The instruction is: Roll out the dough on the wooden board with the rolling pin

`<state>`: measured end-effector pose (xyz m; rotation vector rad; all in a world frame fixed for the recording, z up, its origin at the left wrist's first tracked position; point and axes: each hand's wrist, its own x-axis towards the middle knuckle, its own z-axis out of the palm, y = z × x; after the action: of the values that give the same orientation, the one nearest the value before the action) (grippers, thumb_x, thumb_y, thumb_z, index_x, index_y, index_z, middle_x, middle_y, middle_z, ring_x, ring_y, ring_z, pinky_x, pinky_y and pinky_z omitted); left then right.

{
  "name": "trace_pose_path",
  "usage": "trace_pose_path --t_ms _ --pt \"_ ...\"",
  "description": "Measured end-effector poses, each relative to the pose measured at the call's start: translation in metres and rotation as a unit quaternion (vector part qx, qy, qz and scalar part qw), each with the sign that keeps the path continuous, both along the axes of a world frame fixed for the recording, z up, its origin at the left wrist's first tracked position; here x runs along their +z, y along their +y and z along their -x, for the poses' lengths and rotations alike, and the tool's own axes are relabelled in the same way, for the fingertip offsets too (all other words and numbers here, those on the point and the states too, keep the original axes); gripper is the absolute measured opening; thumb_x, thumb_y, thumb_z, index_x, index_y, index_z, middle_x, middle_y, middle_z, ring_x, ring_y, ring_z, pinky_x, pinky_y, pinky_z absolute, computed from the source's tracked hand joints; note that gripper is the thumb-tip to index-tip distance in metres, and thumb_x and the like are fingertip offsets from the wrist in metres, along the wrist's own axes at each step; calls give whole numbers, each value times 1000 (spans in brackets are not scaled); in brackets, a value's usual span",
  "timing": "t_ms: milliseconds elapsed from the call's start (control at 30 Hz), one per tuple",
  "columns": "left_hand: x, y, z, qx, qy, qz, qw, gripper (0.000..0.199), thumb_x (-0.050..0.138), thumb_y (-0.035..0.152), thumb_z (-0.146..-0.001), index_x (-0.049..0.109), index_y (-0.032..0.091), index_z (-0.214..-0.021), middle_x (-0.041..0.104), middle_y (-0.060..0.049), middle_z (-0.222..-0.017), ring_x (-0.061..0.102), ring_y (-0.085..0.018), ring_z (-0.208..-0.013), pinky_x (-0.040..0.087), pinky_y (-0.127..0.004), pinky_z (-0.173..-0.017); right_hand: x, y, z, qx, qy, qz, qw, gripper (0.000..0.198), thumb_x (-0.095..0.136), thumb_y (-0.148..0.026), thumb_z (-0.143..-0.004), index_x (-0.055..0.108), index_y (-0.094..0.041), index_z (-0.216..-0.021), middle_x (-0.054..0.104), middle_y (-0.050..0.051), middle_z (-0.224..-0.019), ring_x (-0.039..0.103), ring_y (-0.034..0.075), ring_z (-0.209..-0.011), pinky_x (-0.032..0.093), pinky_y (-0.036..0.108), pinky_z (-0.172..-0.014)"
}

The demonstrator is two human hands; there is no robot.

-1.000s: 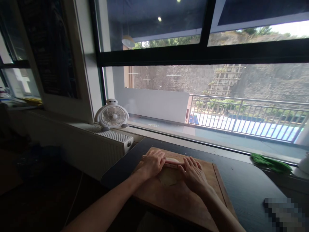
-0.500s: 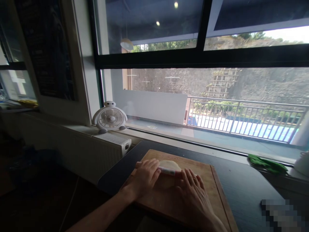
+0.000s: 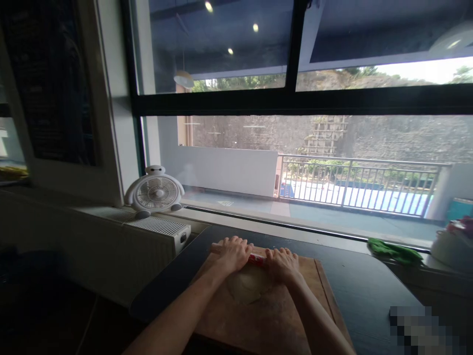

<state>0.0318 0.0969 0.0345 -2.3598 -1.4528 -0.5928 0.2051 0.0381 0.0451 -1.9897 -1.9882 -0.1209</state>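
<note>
Both my hands rest over a rolling pin (image 3: 257,259) near the far edge of a wooden board (image 3: 254,328). My left hand (image 3: 232,254) has its fingers curled over the pin's left part, and my right hand (image 3: 284,264) covers the right part. Between them shows a short stretch of the pin with red and white on it. A flattened, pale sheet of dough (image 3: 247,286) lies on the board, on the near side of the pin between my forearms. My palms hide most of the pin.
Under the board is a dark table (image 3: 369,296). A white fan (image 3: 157,192) stands on a radiator (image 3: 158,229) to the left. On the right, a green cloth (image 3: 393,251) lies by the sill near a white container (image 3: 454,244). A pixelated object (image 3: 424,328) is at lower right.
Both hands have pushed the rolling pin away from me, to the board's far side. The dough sheet, earlier mostly beyond the pin, now shows on its near side. The view has shifted slightly.
</note>
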Motion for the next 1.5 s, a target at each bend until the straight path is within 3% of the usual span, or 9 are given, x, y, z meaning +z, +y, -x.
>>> trace_pose_path --t_ms 133,300,433,600,767,933,1200,1333,1500 --pt "0 -19 9 -13 -9 6 1000 35 34 36 -93 63 16 -99 65 -10 -99 55 -26 -96 37 -44 -88 -14 -21 3 1 -2 -16 1000 53 18 -46 -93 54 -20 -122 54 11 -127 39 26 -125 26 48 -101" --pt "-7 -92 53 -73 -30 -9 997 37 32 31 -95 49 21 -126 58 -5 -117 50 -22 -107 29 -41 -99 -49 -66 4 56 -19 -58 997 60 23 -52 -92 31 -17 -140 29 5 -147 16 21 -137 3 44 -111" --pt "-22 -127 82 -53 -13 -11 998 42 34 29 -94 39 24 -135 58 -6 -116 51 -22 -103 31 -40 -94 -45 -65 11 69 -27 -64 995 65 20 -54 -92 30 -13 -141 26 10 -148 12 23 -138 0 43 -110" --pt "-21 -109 90 -2 -13 -6 1000 36 32 32 -96 50 21 -125 62 -7 -102 54 -22 -95 34 -39 -84 -8 -2 45 71 -19 -18 997 57 17 -49 -94 49 -15 -126 44 14 -136 25 26 -133 13 49 -107" --pt "-4 -78 88 49 -1 20 999 36 29 30 -97 65 24 -94 63 -3 -81 57 -20 -80 33 -38 -76 7 49 69 96 -28 23 995 38 46 -48 -88 57 -18 -109 58 6 -115 51 21 -109 34 48 -96" --pt "-4 -94 83 34 -13 4 999 34 31 31 -96 59 25 -113 63 -5 -90 57 -20 -84 33 -38 -79 -3 30 62 100 -33 -3 994 39 29 -44 -95 59 -22 -106 58 6 -116 42 21 -120 26 47 -102" --pt "-1 -143 62 17 -6 6 1000 38 41 29 -92 50 25 -128 62 -6 -97 53 -22 -91 28 -43 -94 -26 -23 29 94 -45 -25 994 50 13 -45 -96 38 -25 -134 34 3 -144 18 21 -136 12 43 -109" --pt "-4 -130 66 30 4 1 1000 37 42 34 -92 54 22 -125 63 -8 -97 53 -24 -95 27 -45 -95 -17 -1 43 102 -57 -10 993 47 16 -45 -96 47 -26 -125 45 6 -134 25 25 -133 19 52 -105" --pt "-13 -92 74 45 4 1 999 41 45 39 -90 53 17 -124 64 -10 -99 53 -26 -96 26 -47 -95 3 40 71 140 -88 16 986 35 48 -42 -89 53 -19 -115 54 7 -118 49 22 -111 36 50 -95"
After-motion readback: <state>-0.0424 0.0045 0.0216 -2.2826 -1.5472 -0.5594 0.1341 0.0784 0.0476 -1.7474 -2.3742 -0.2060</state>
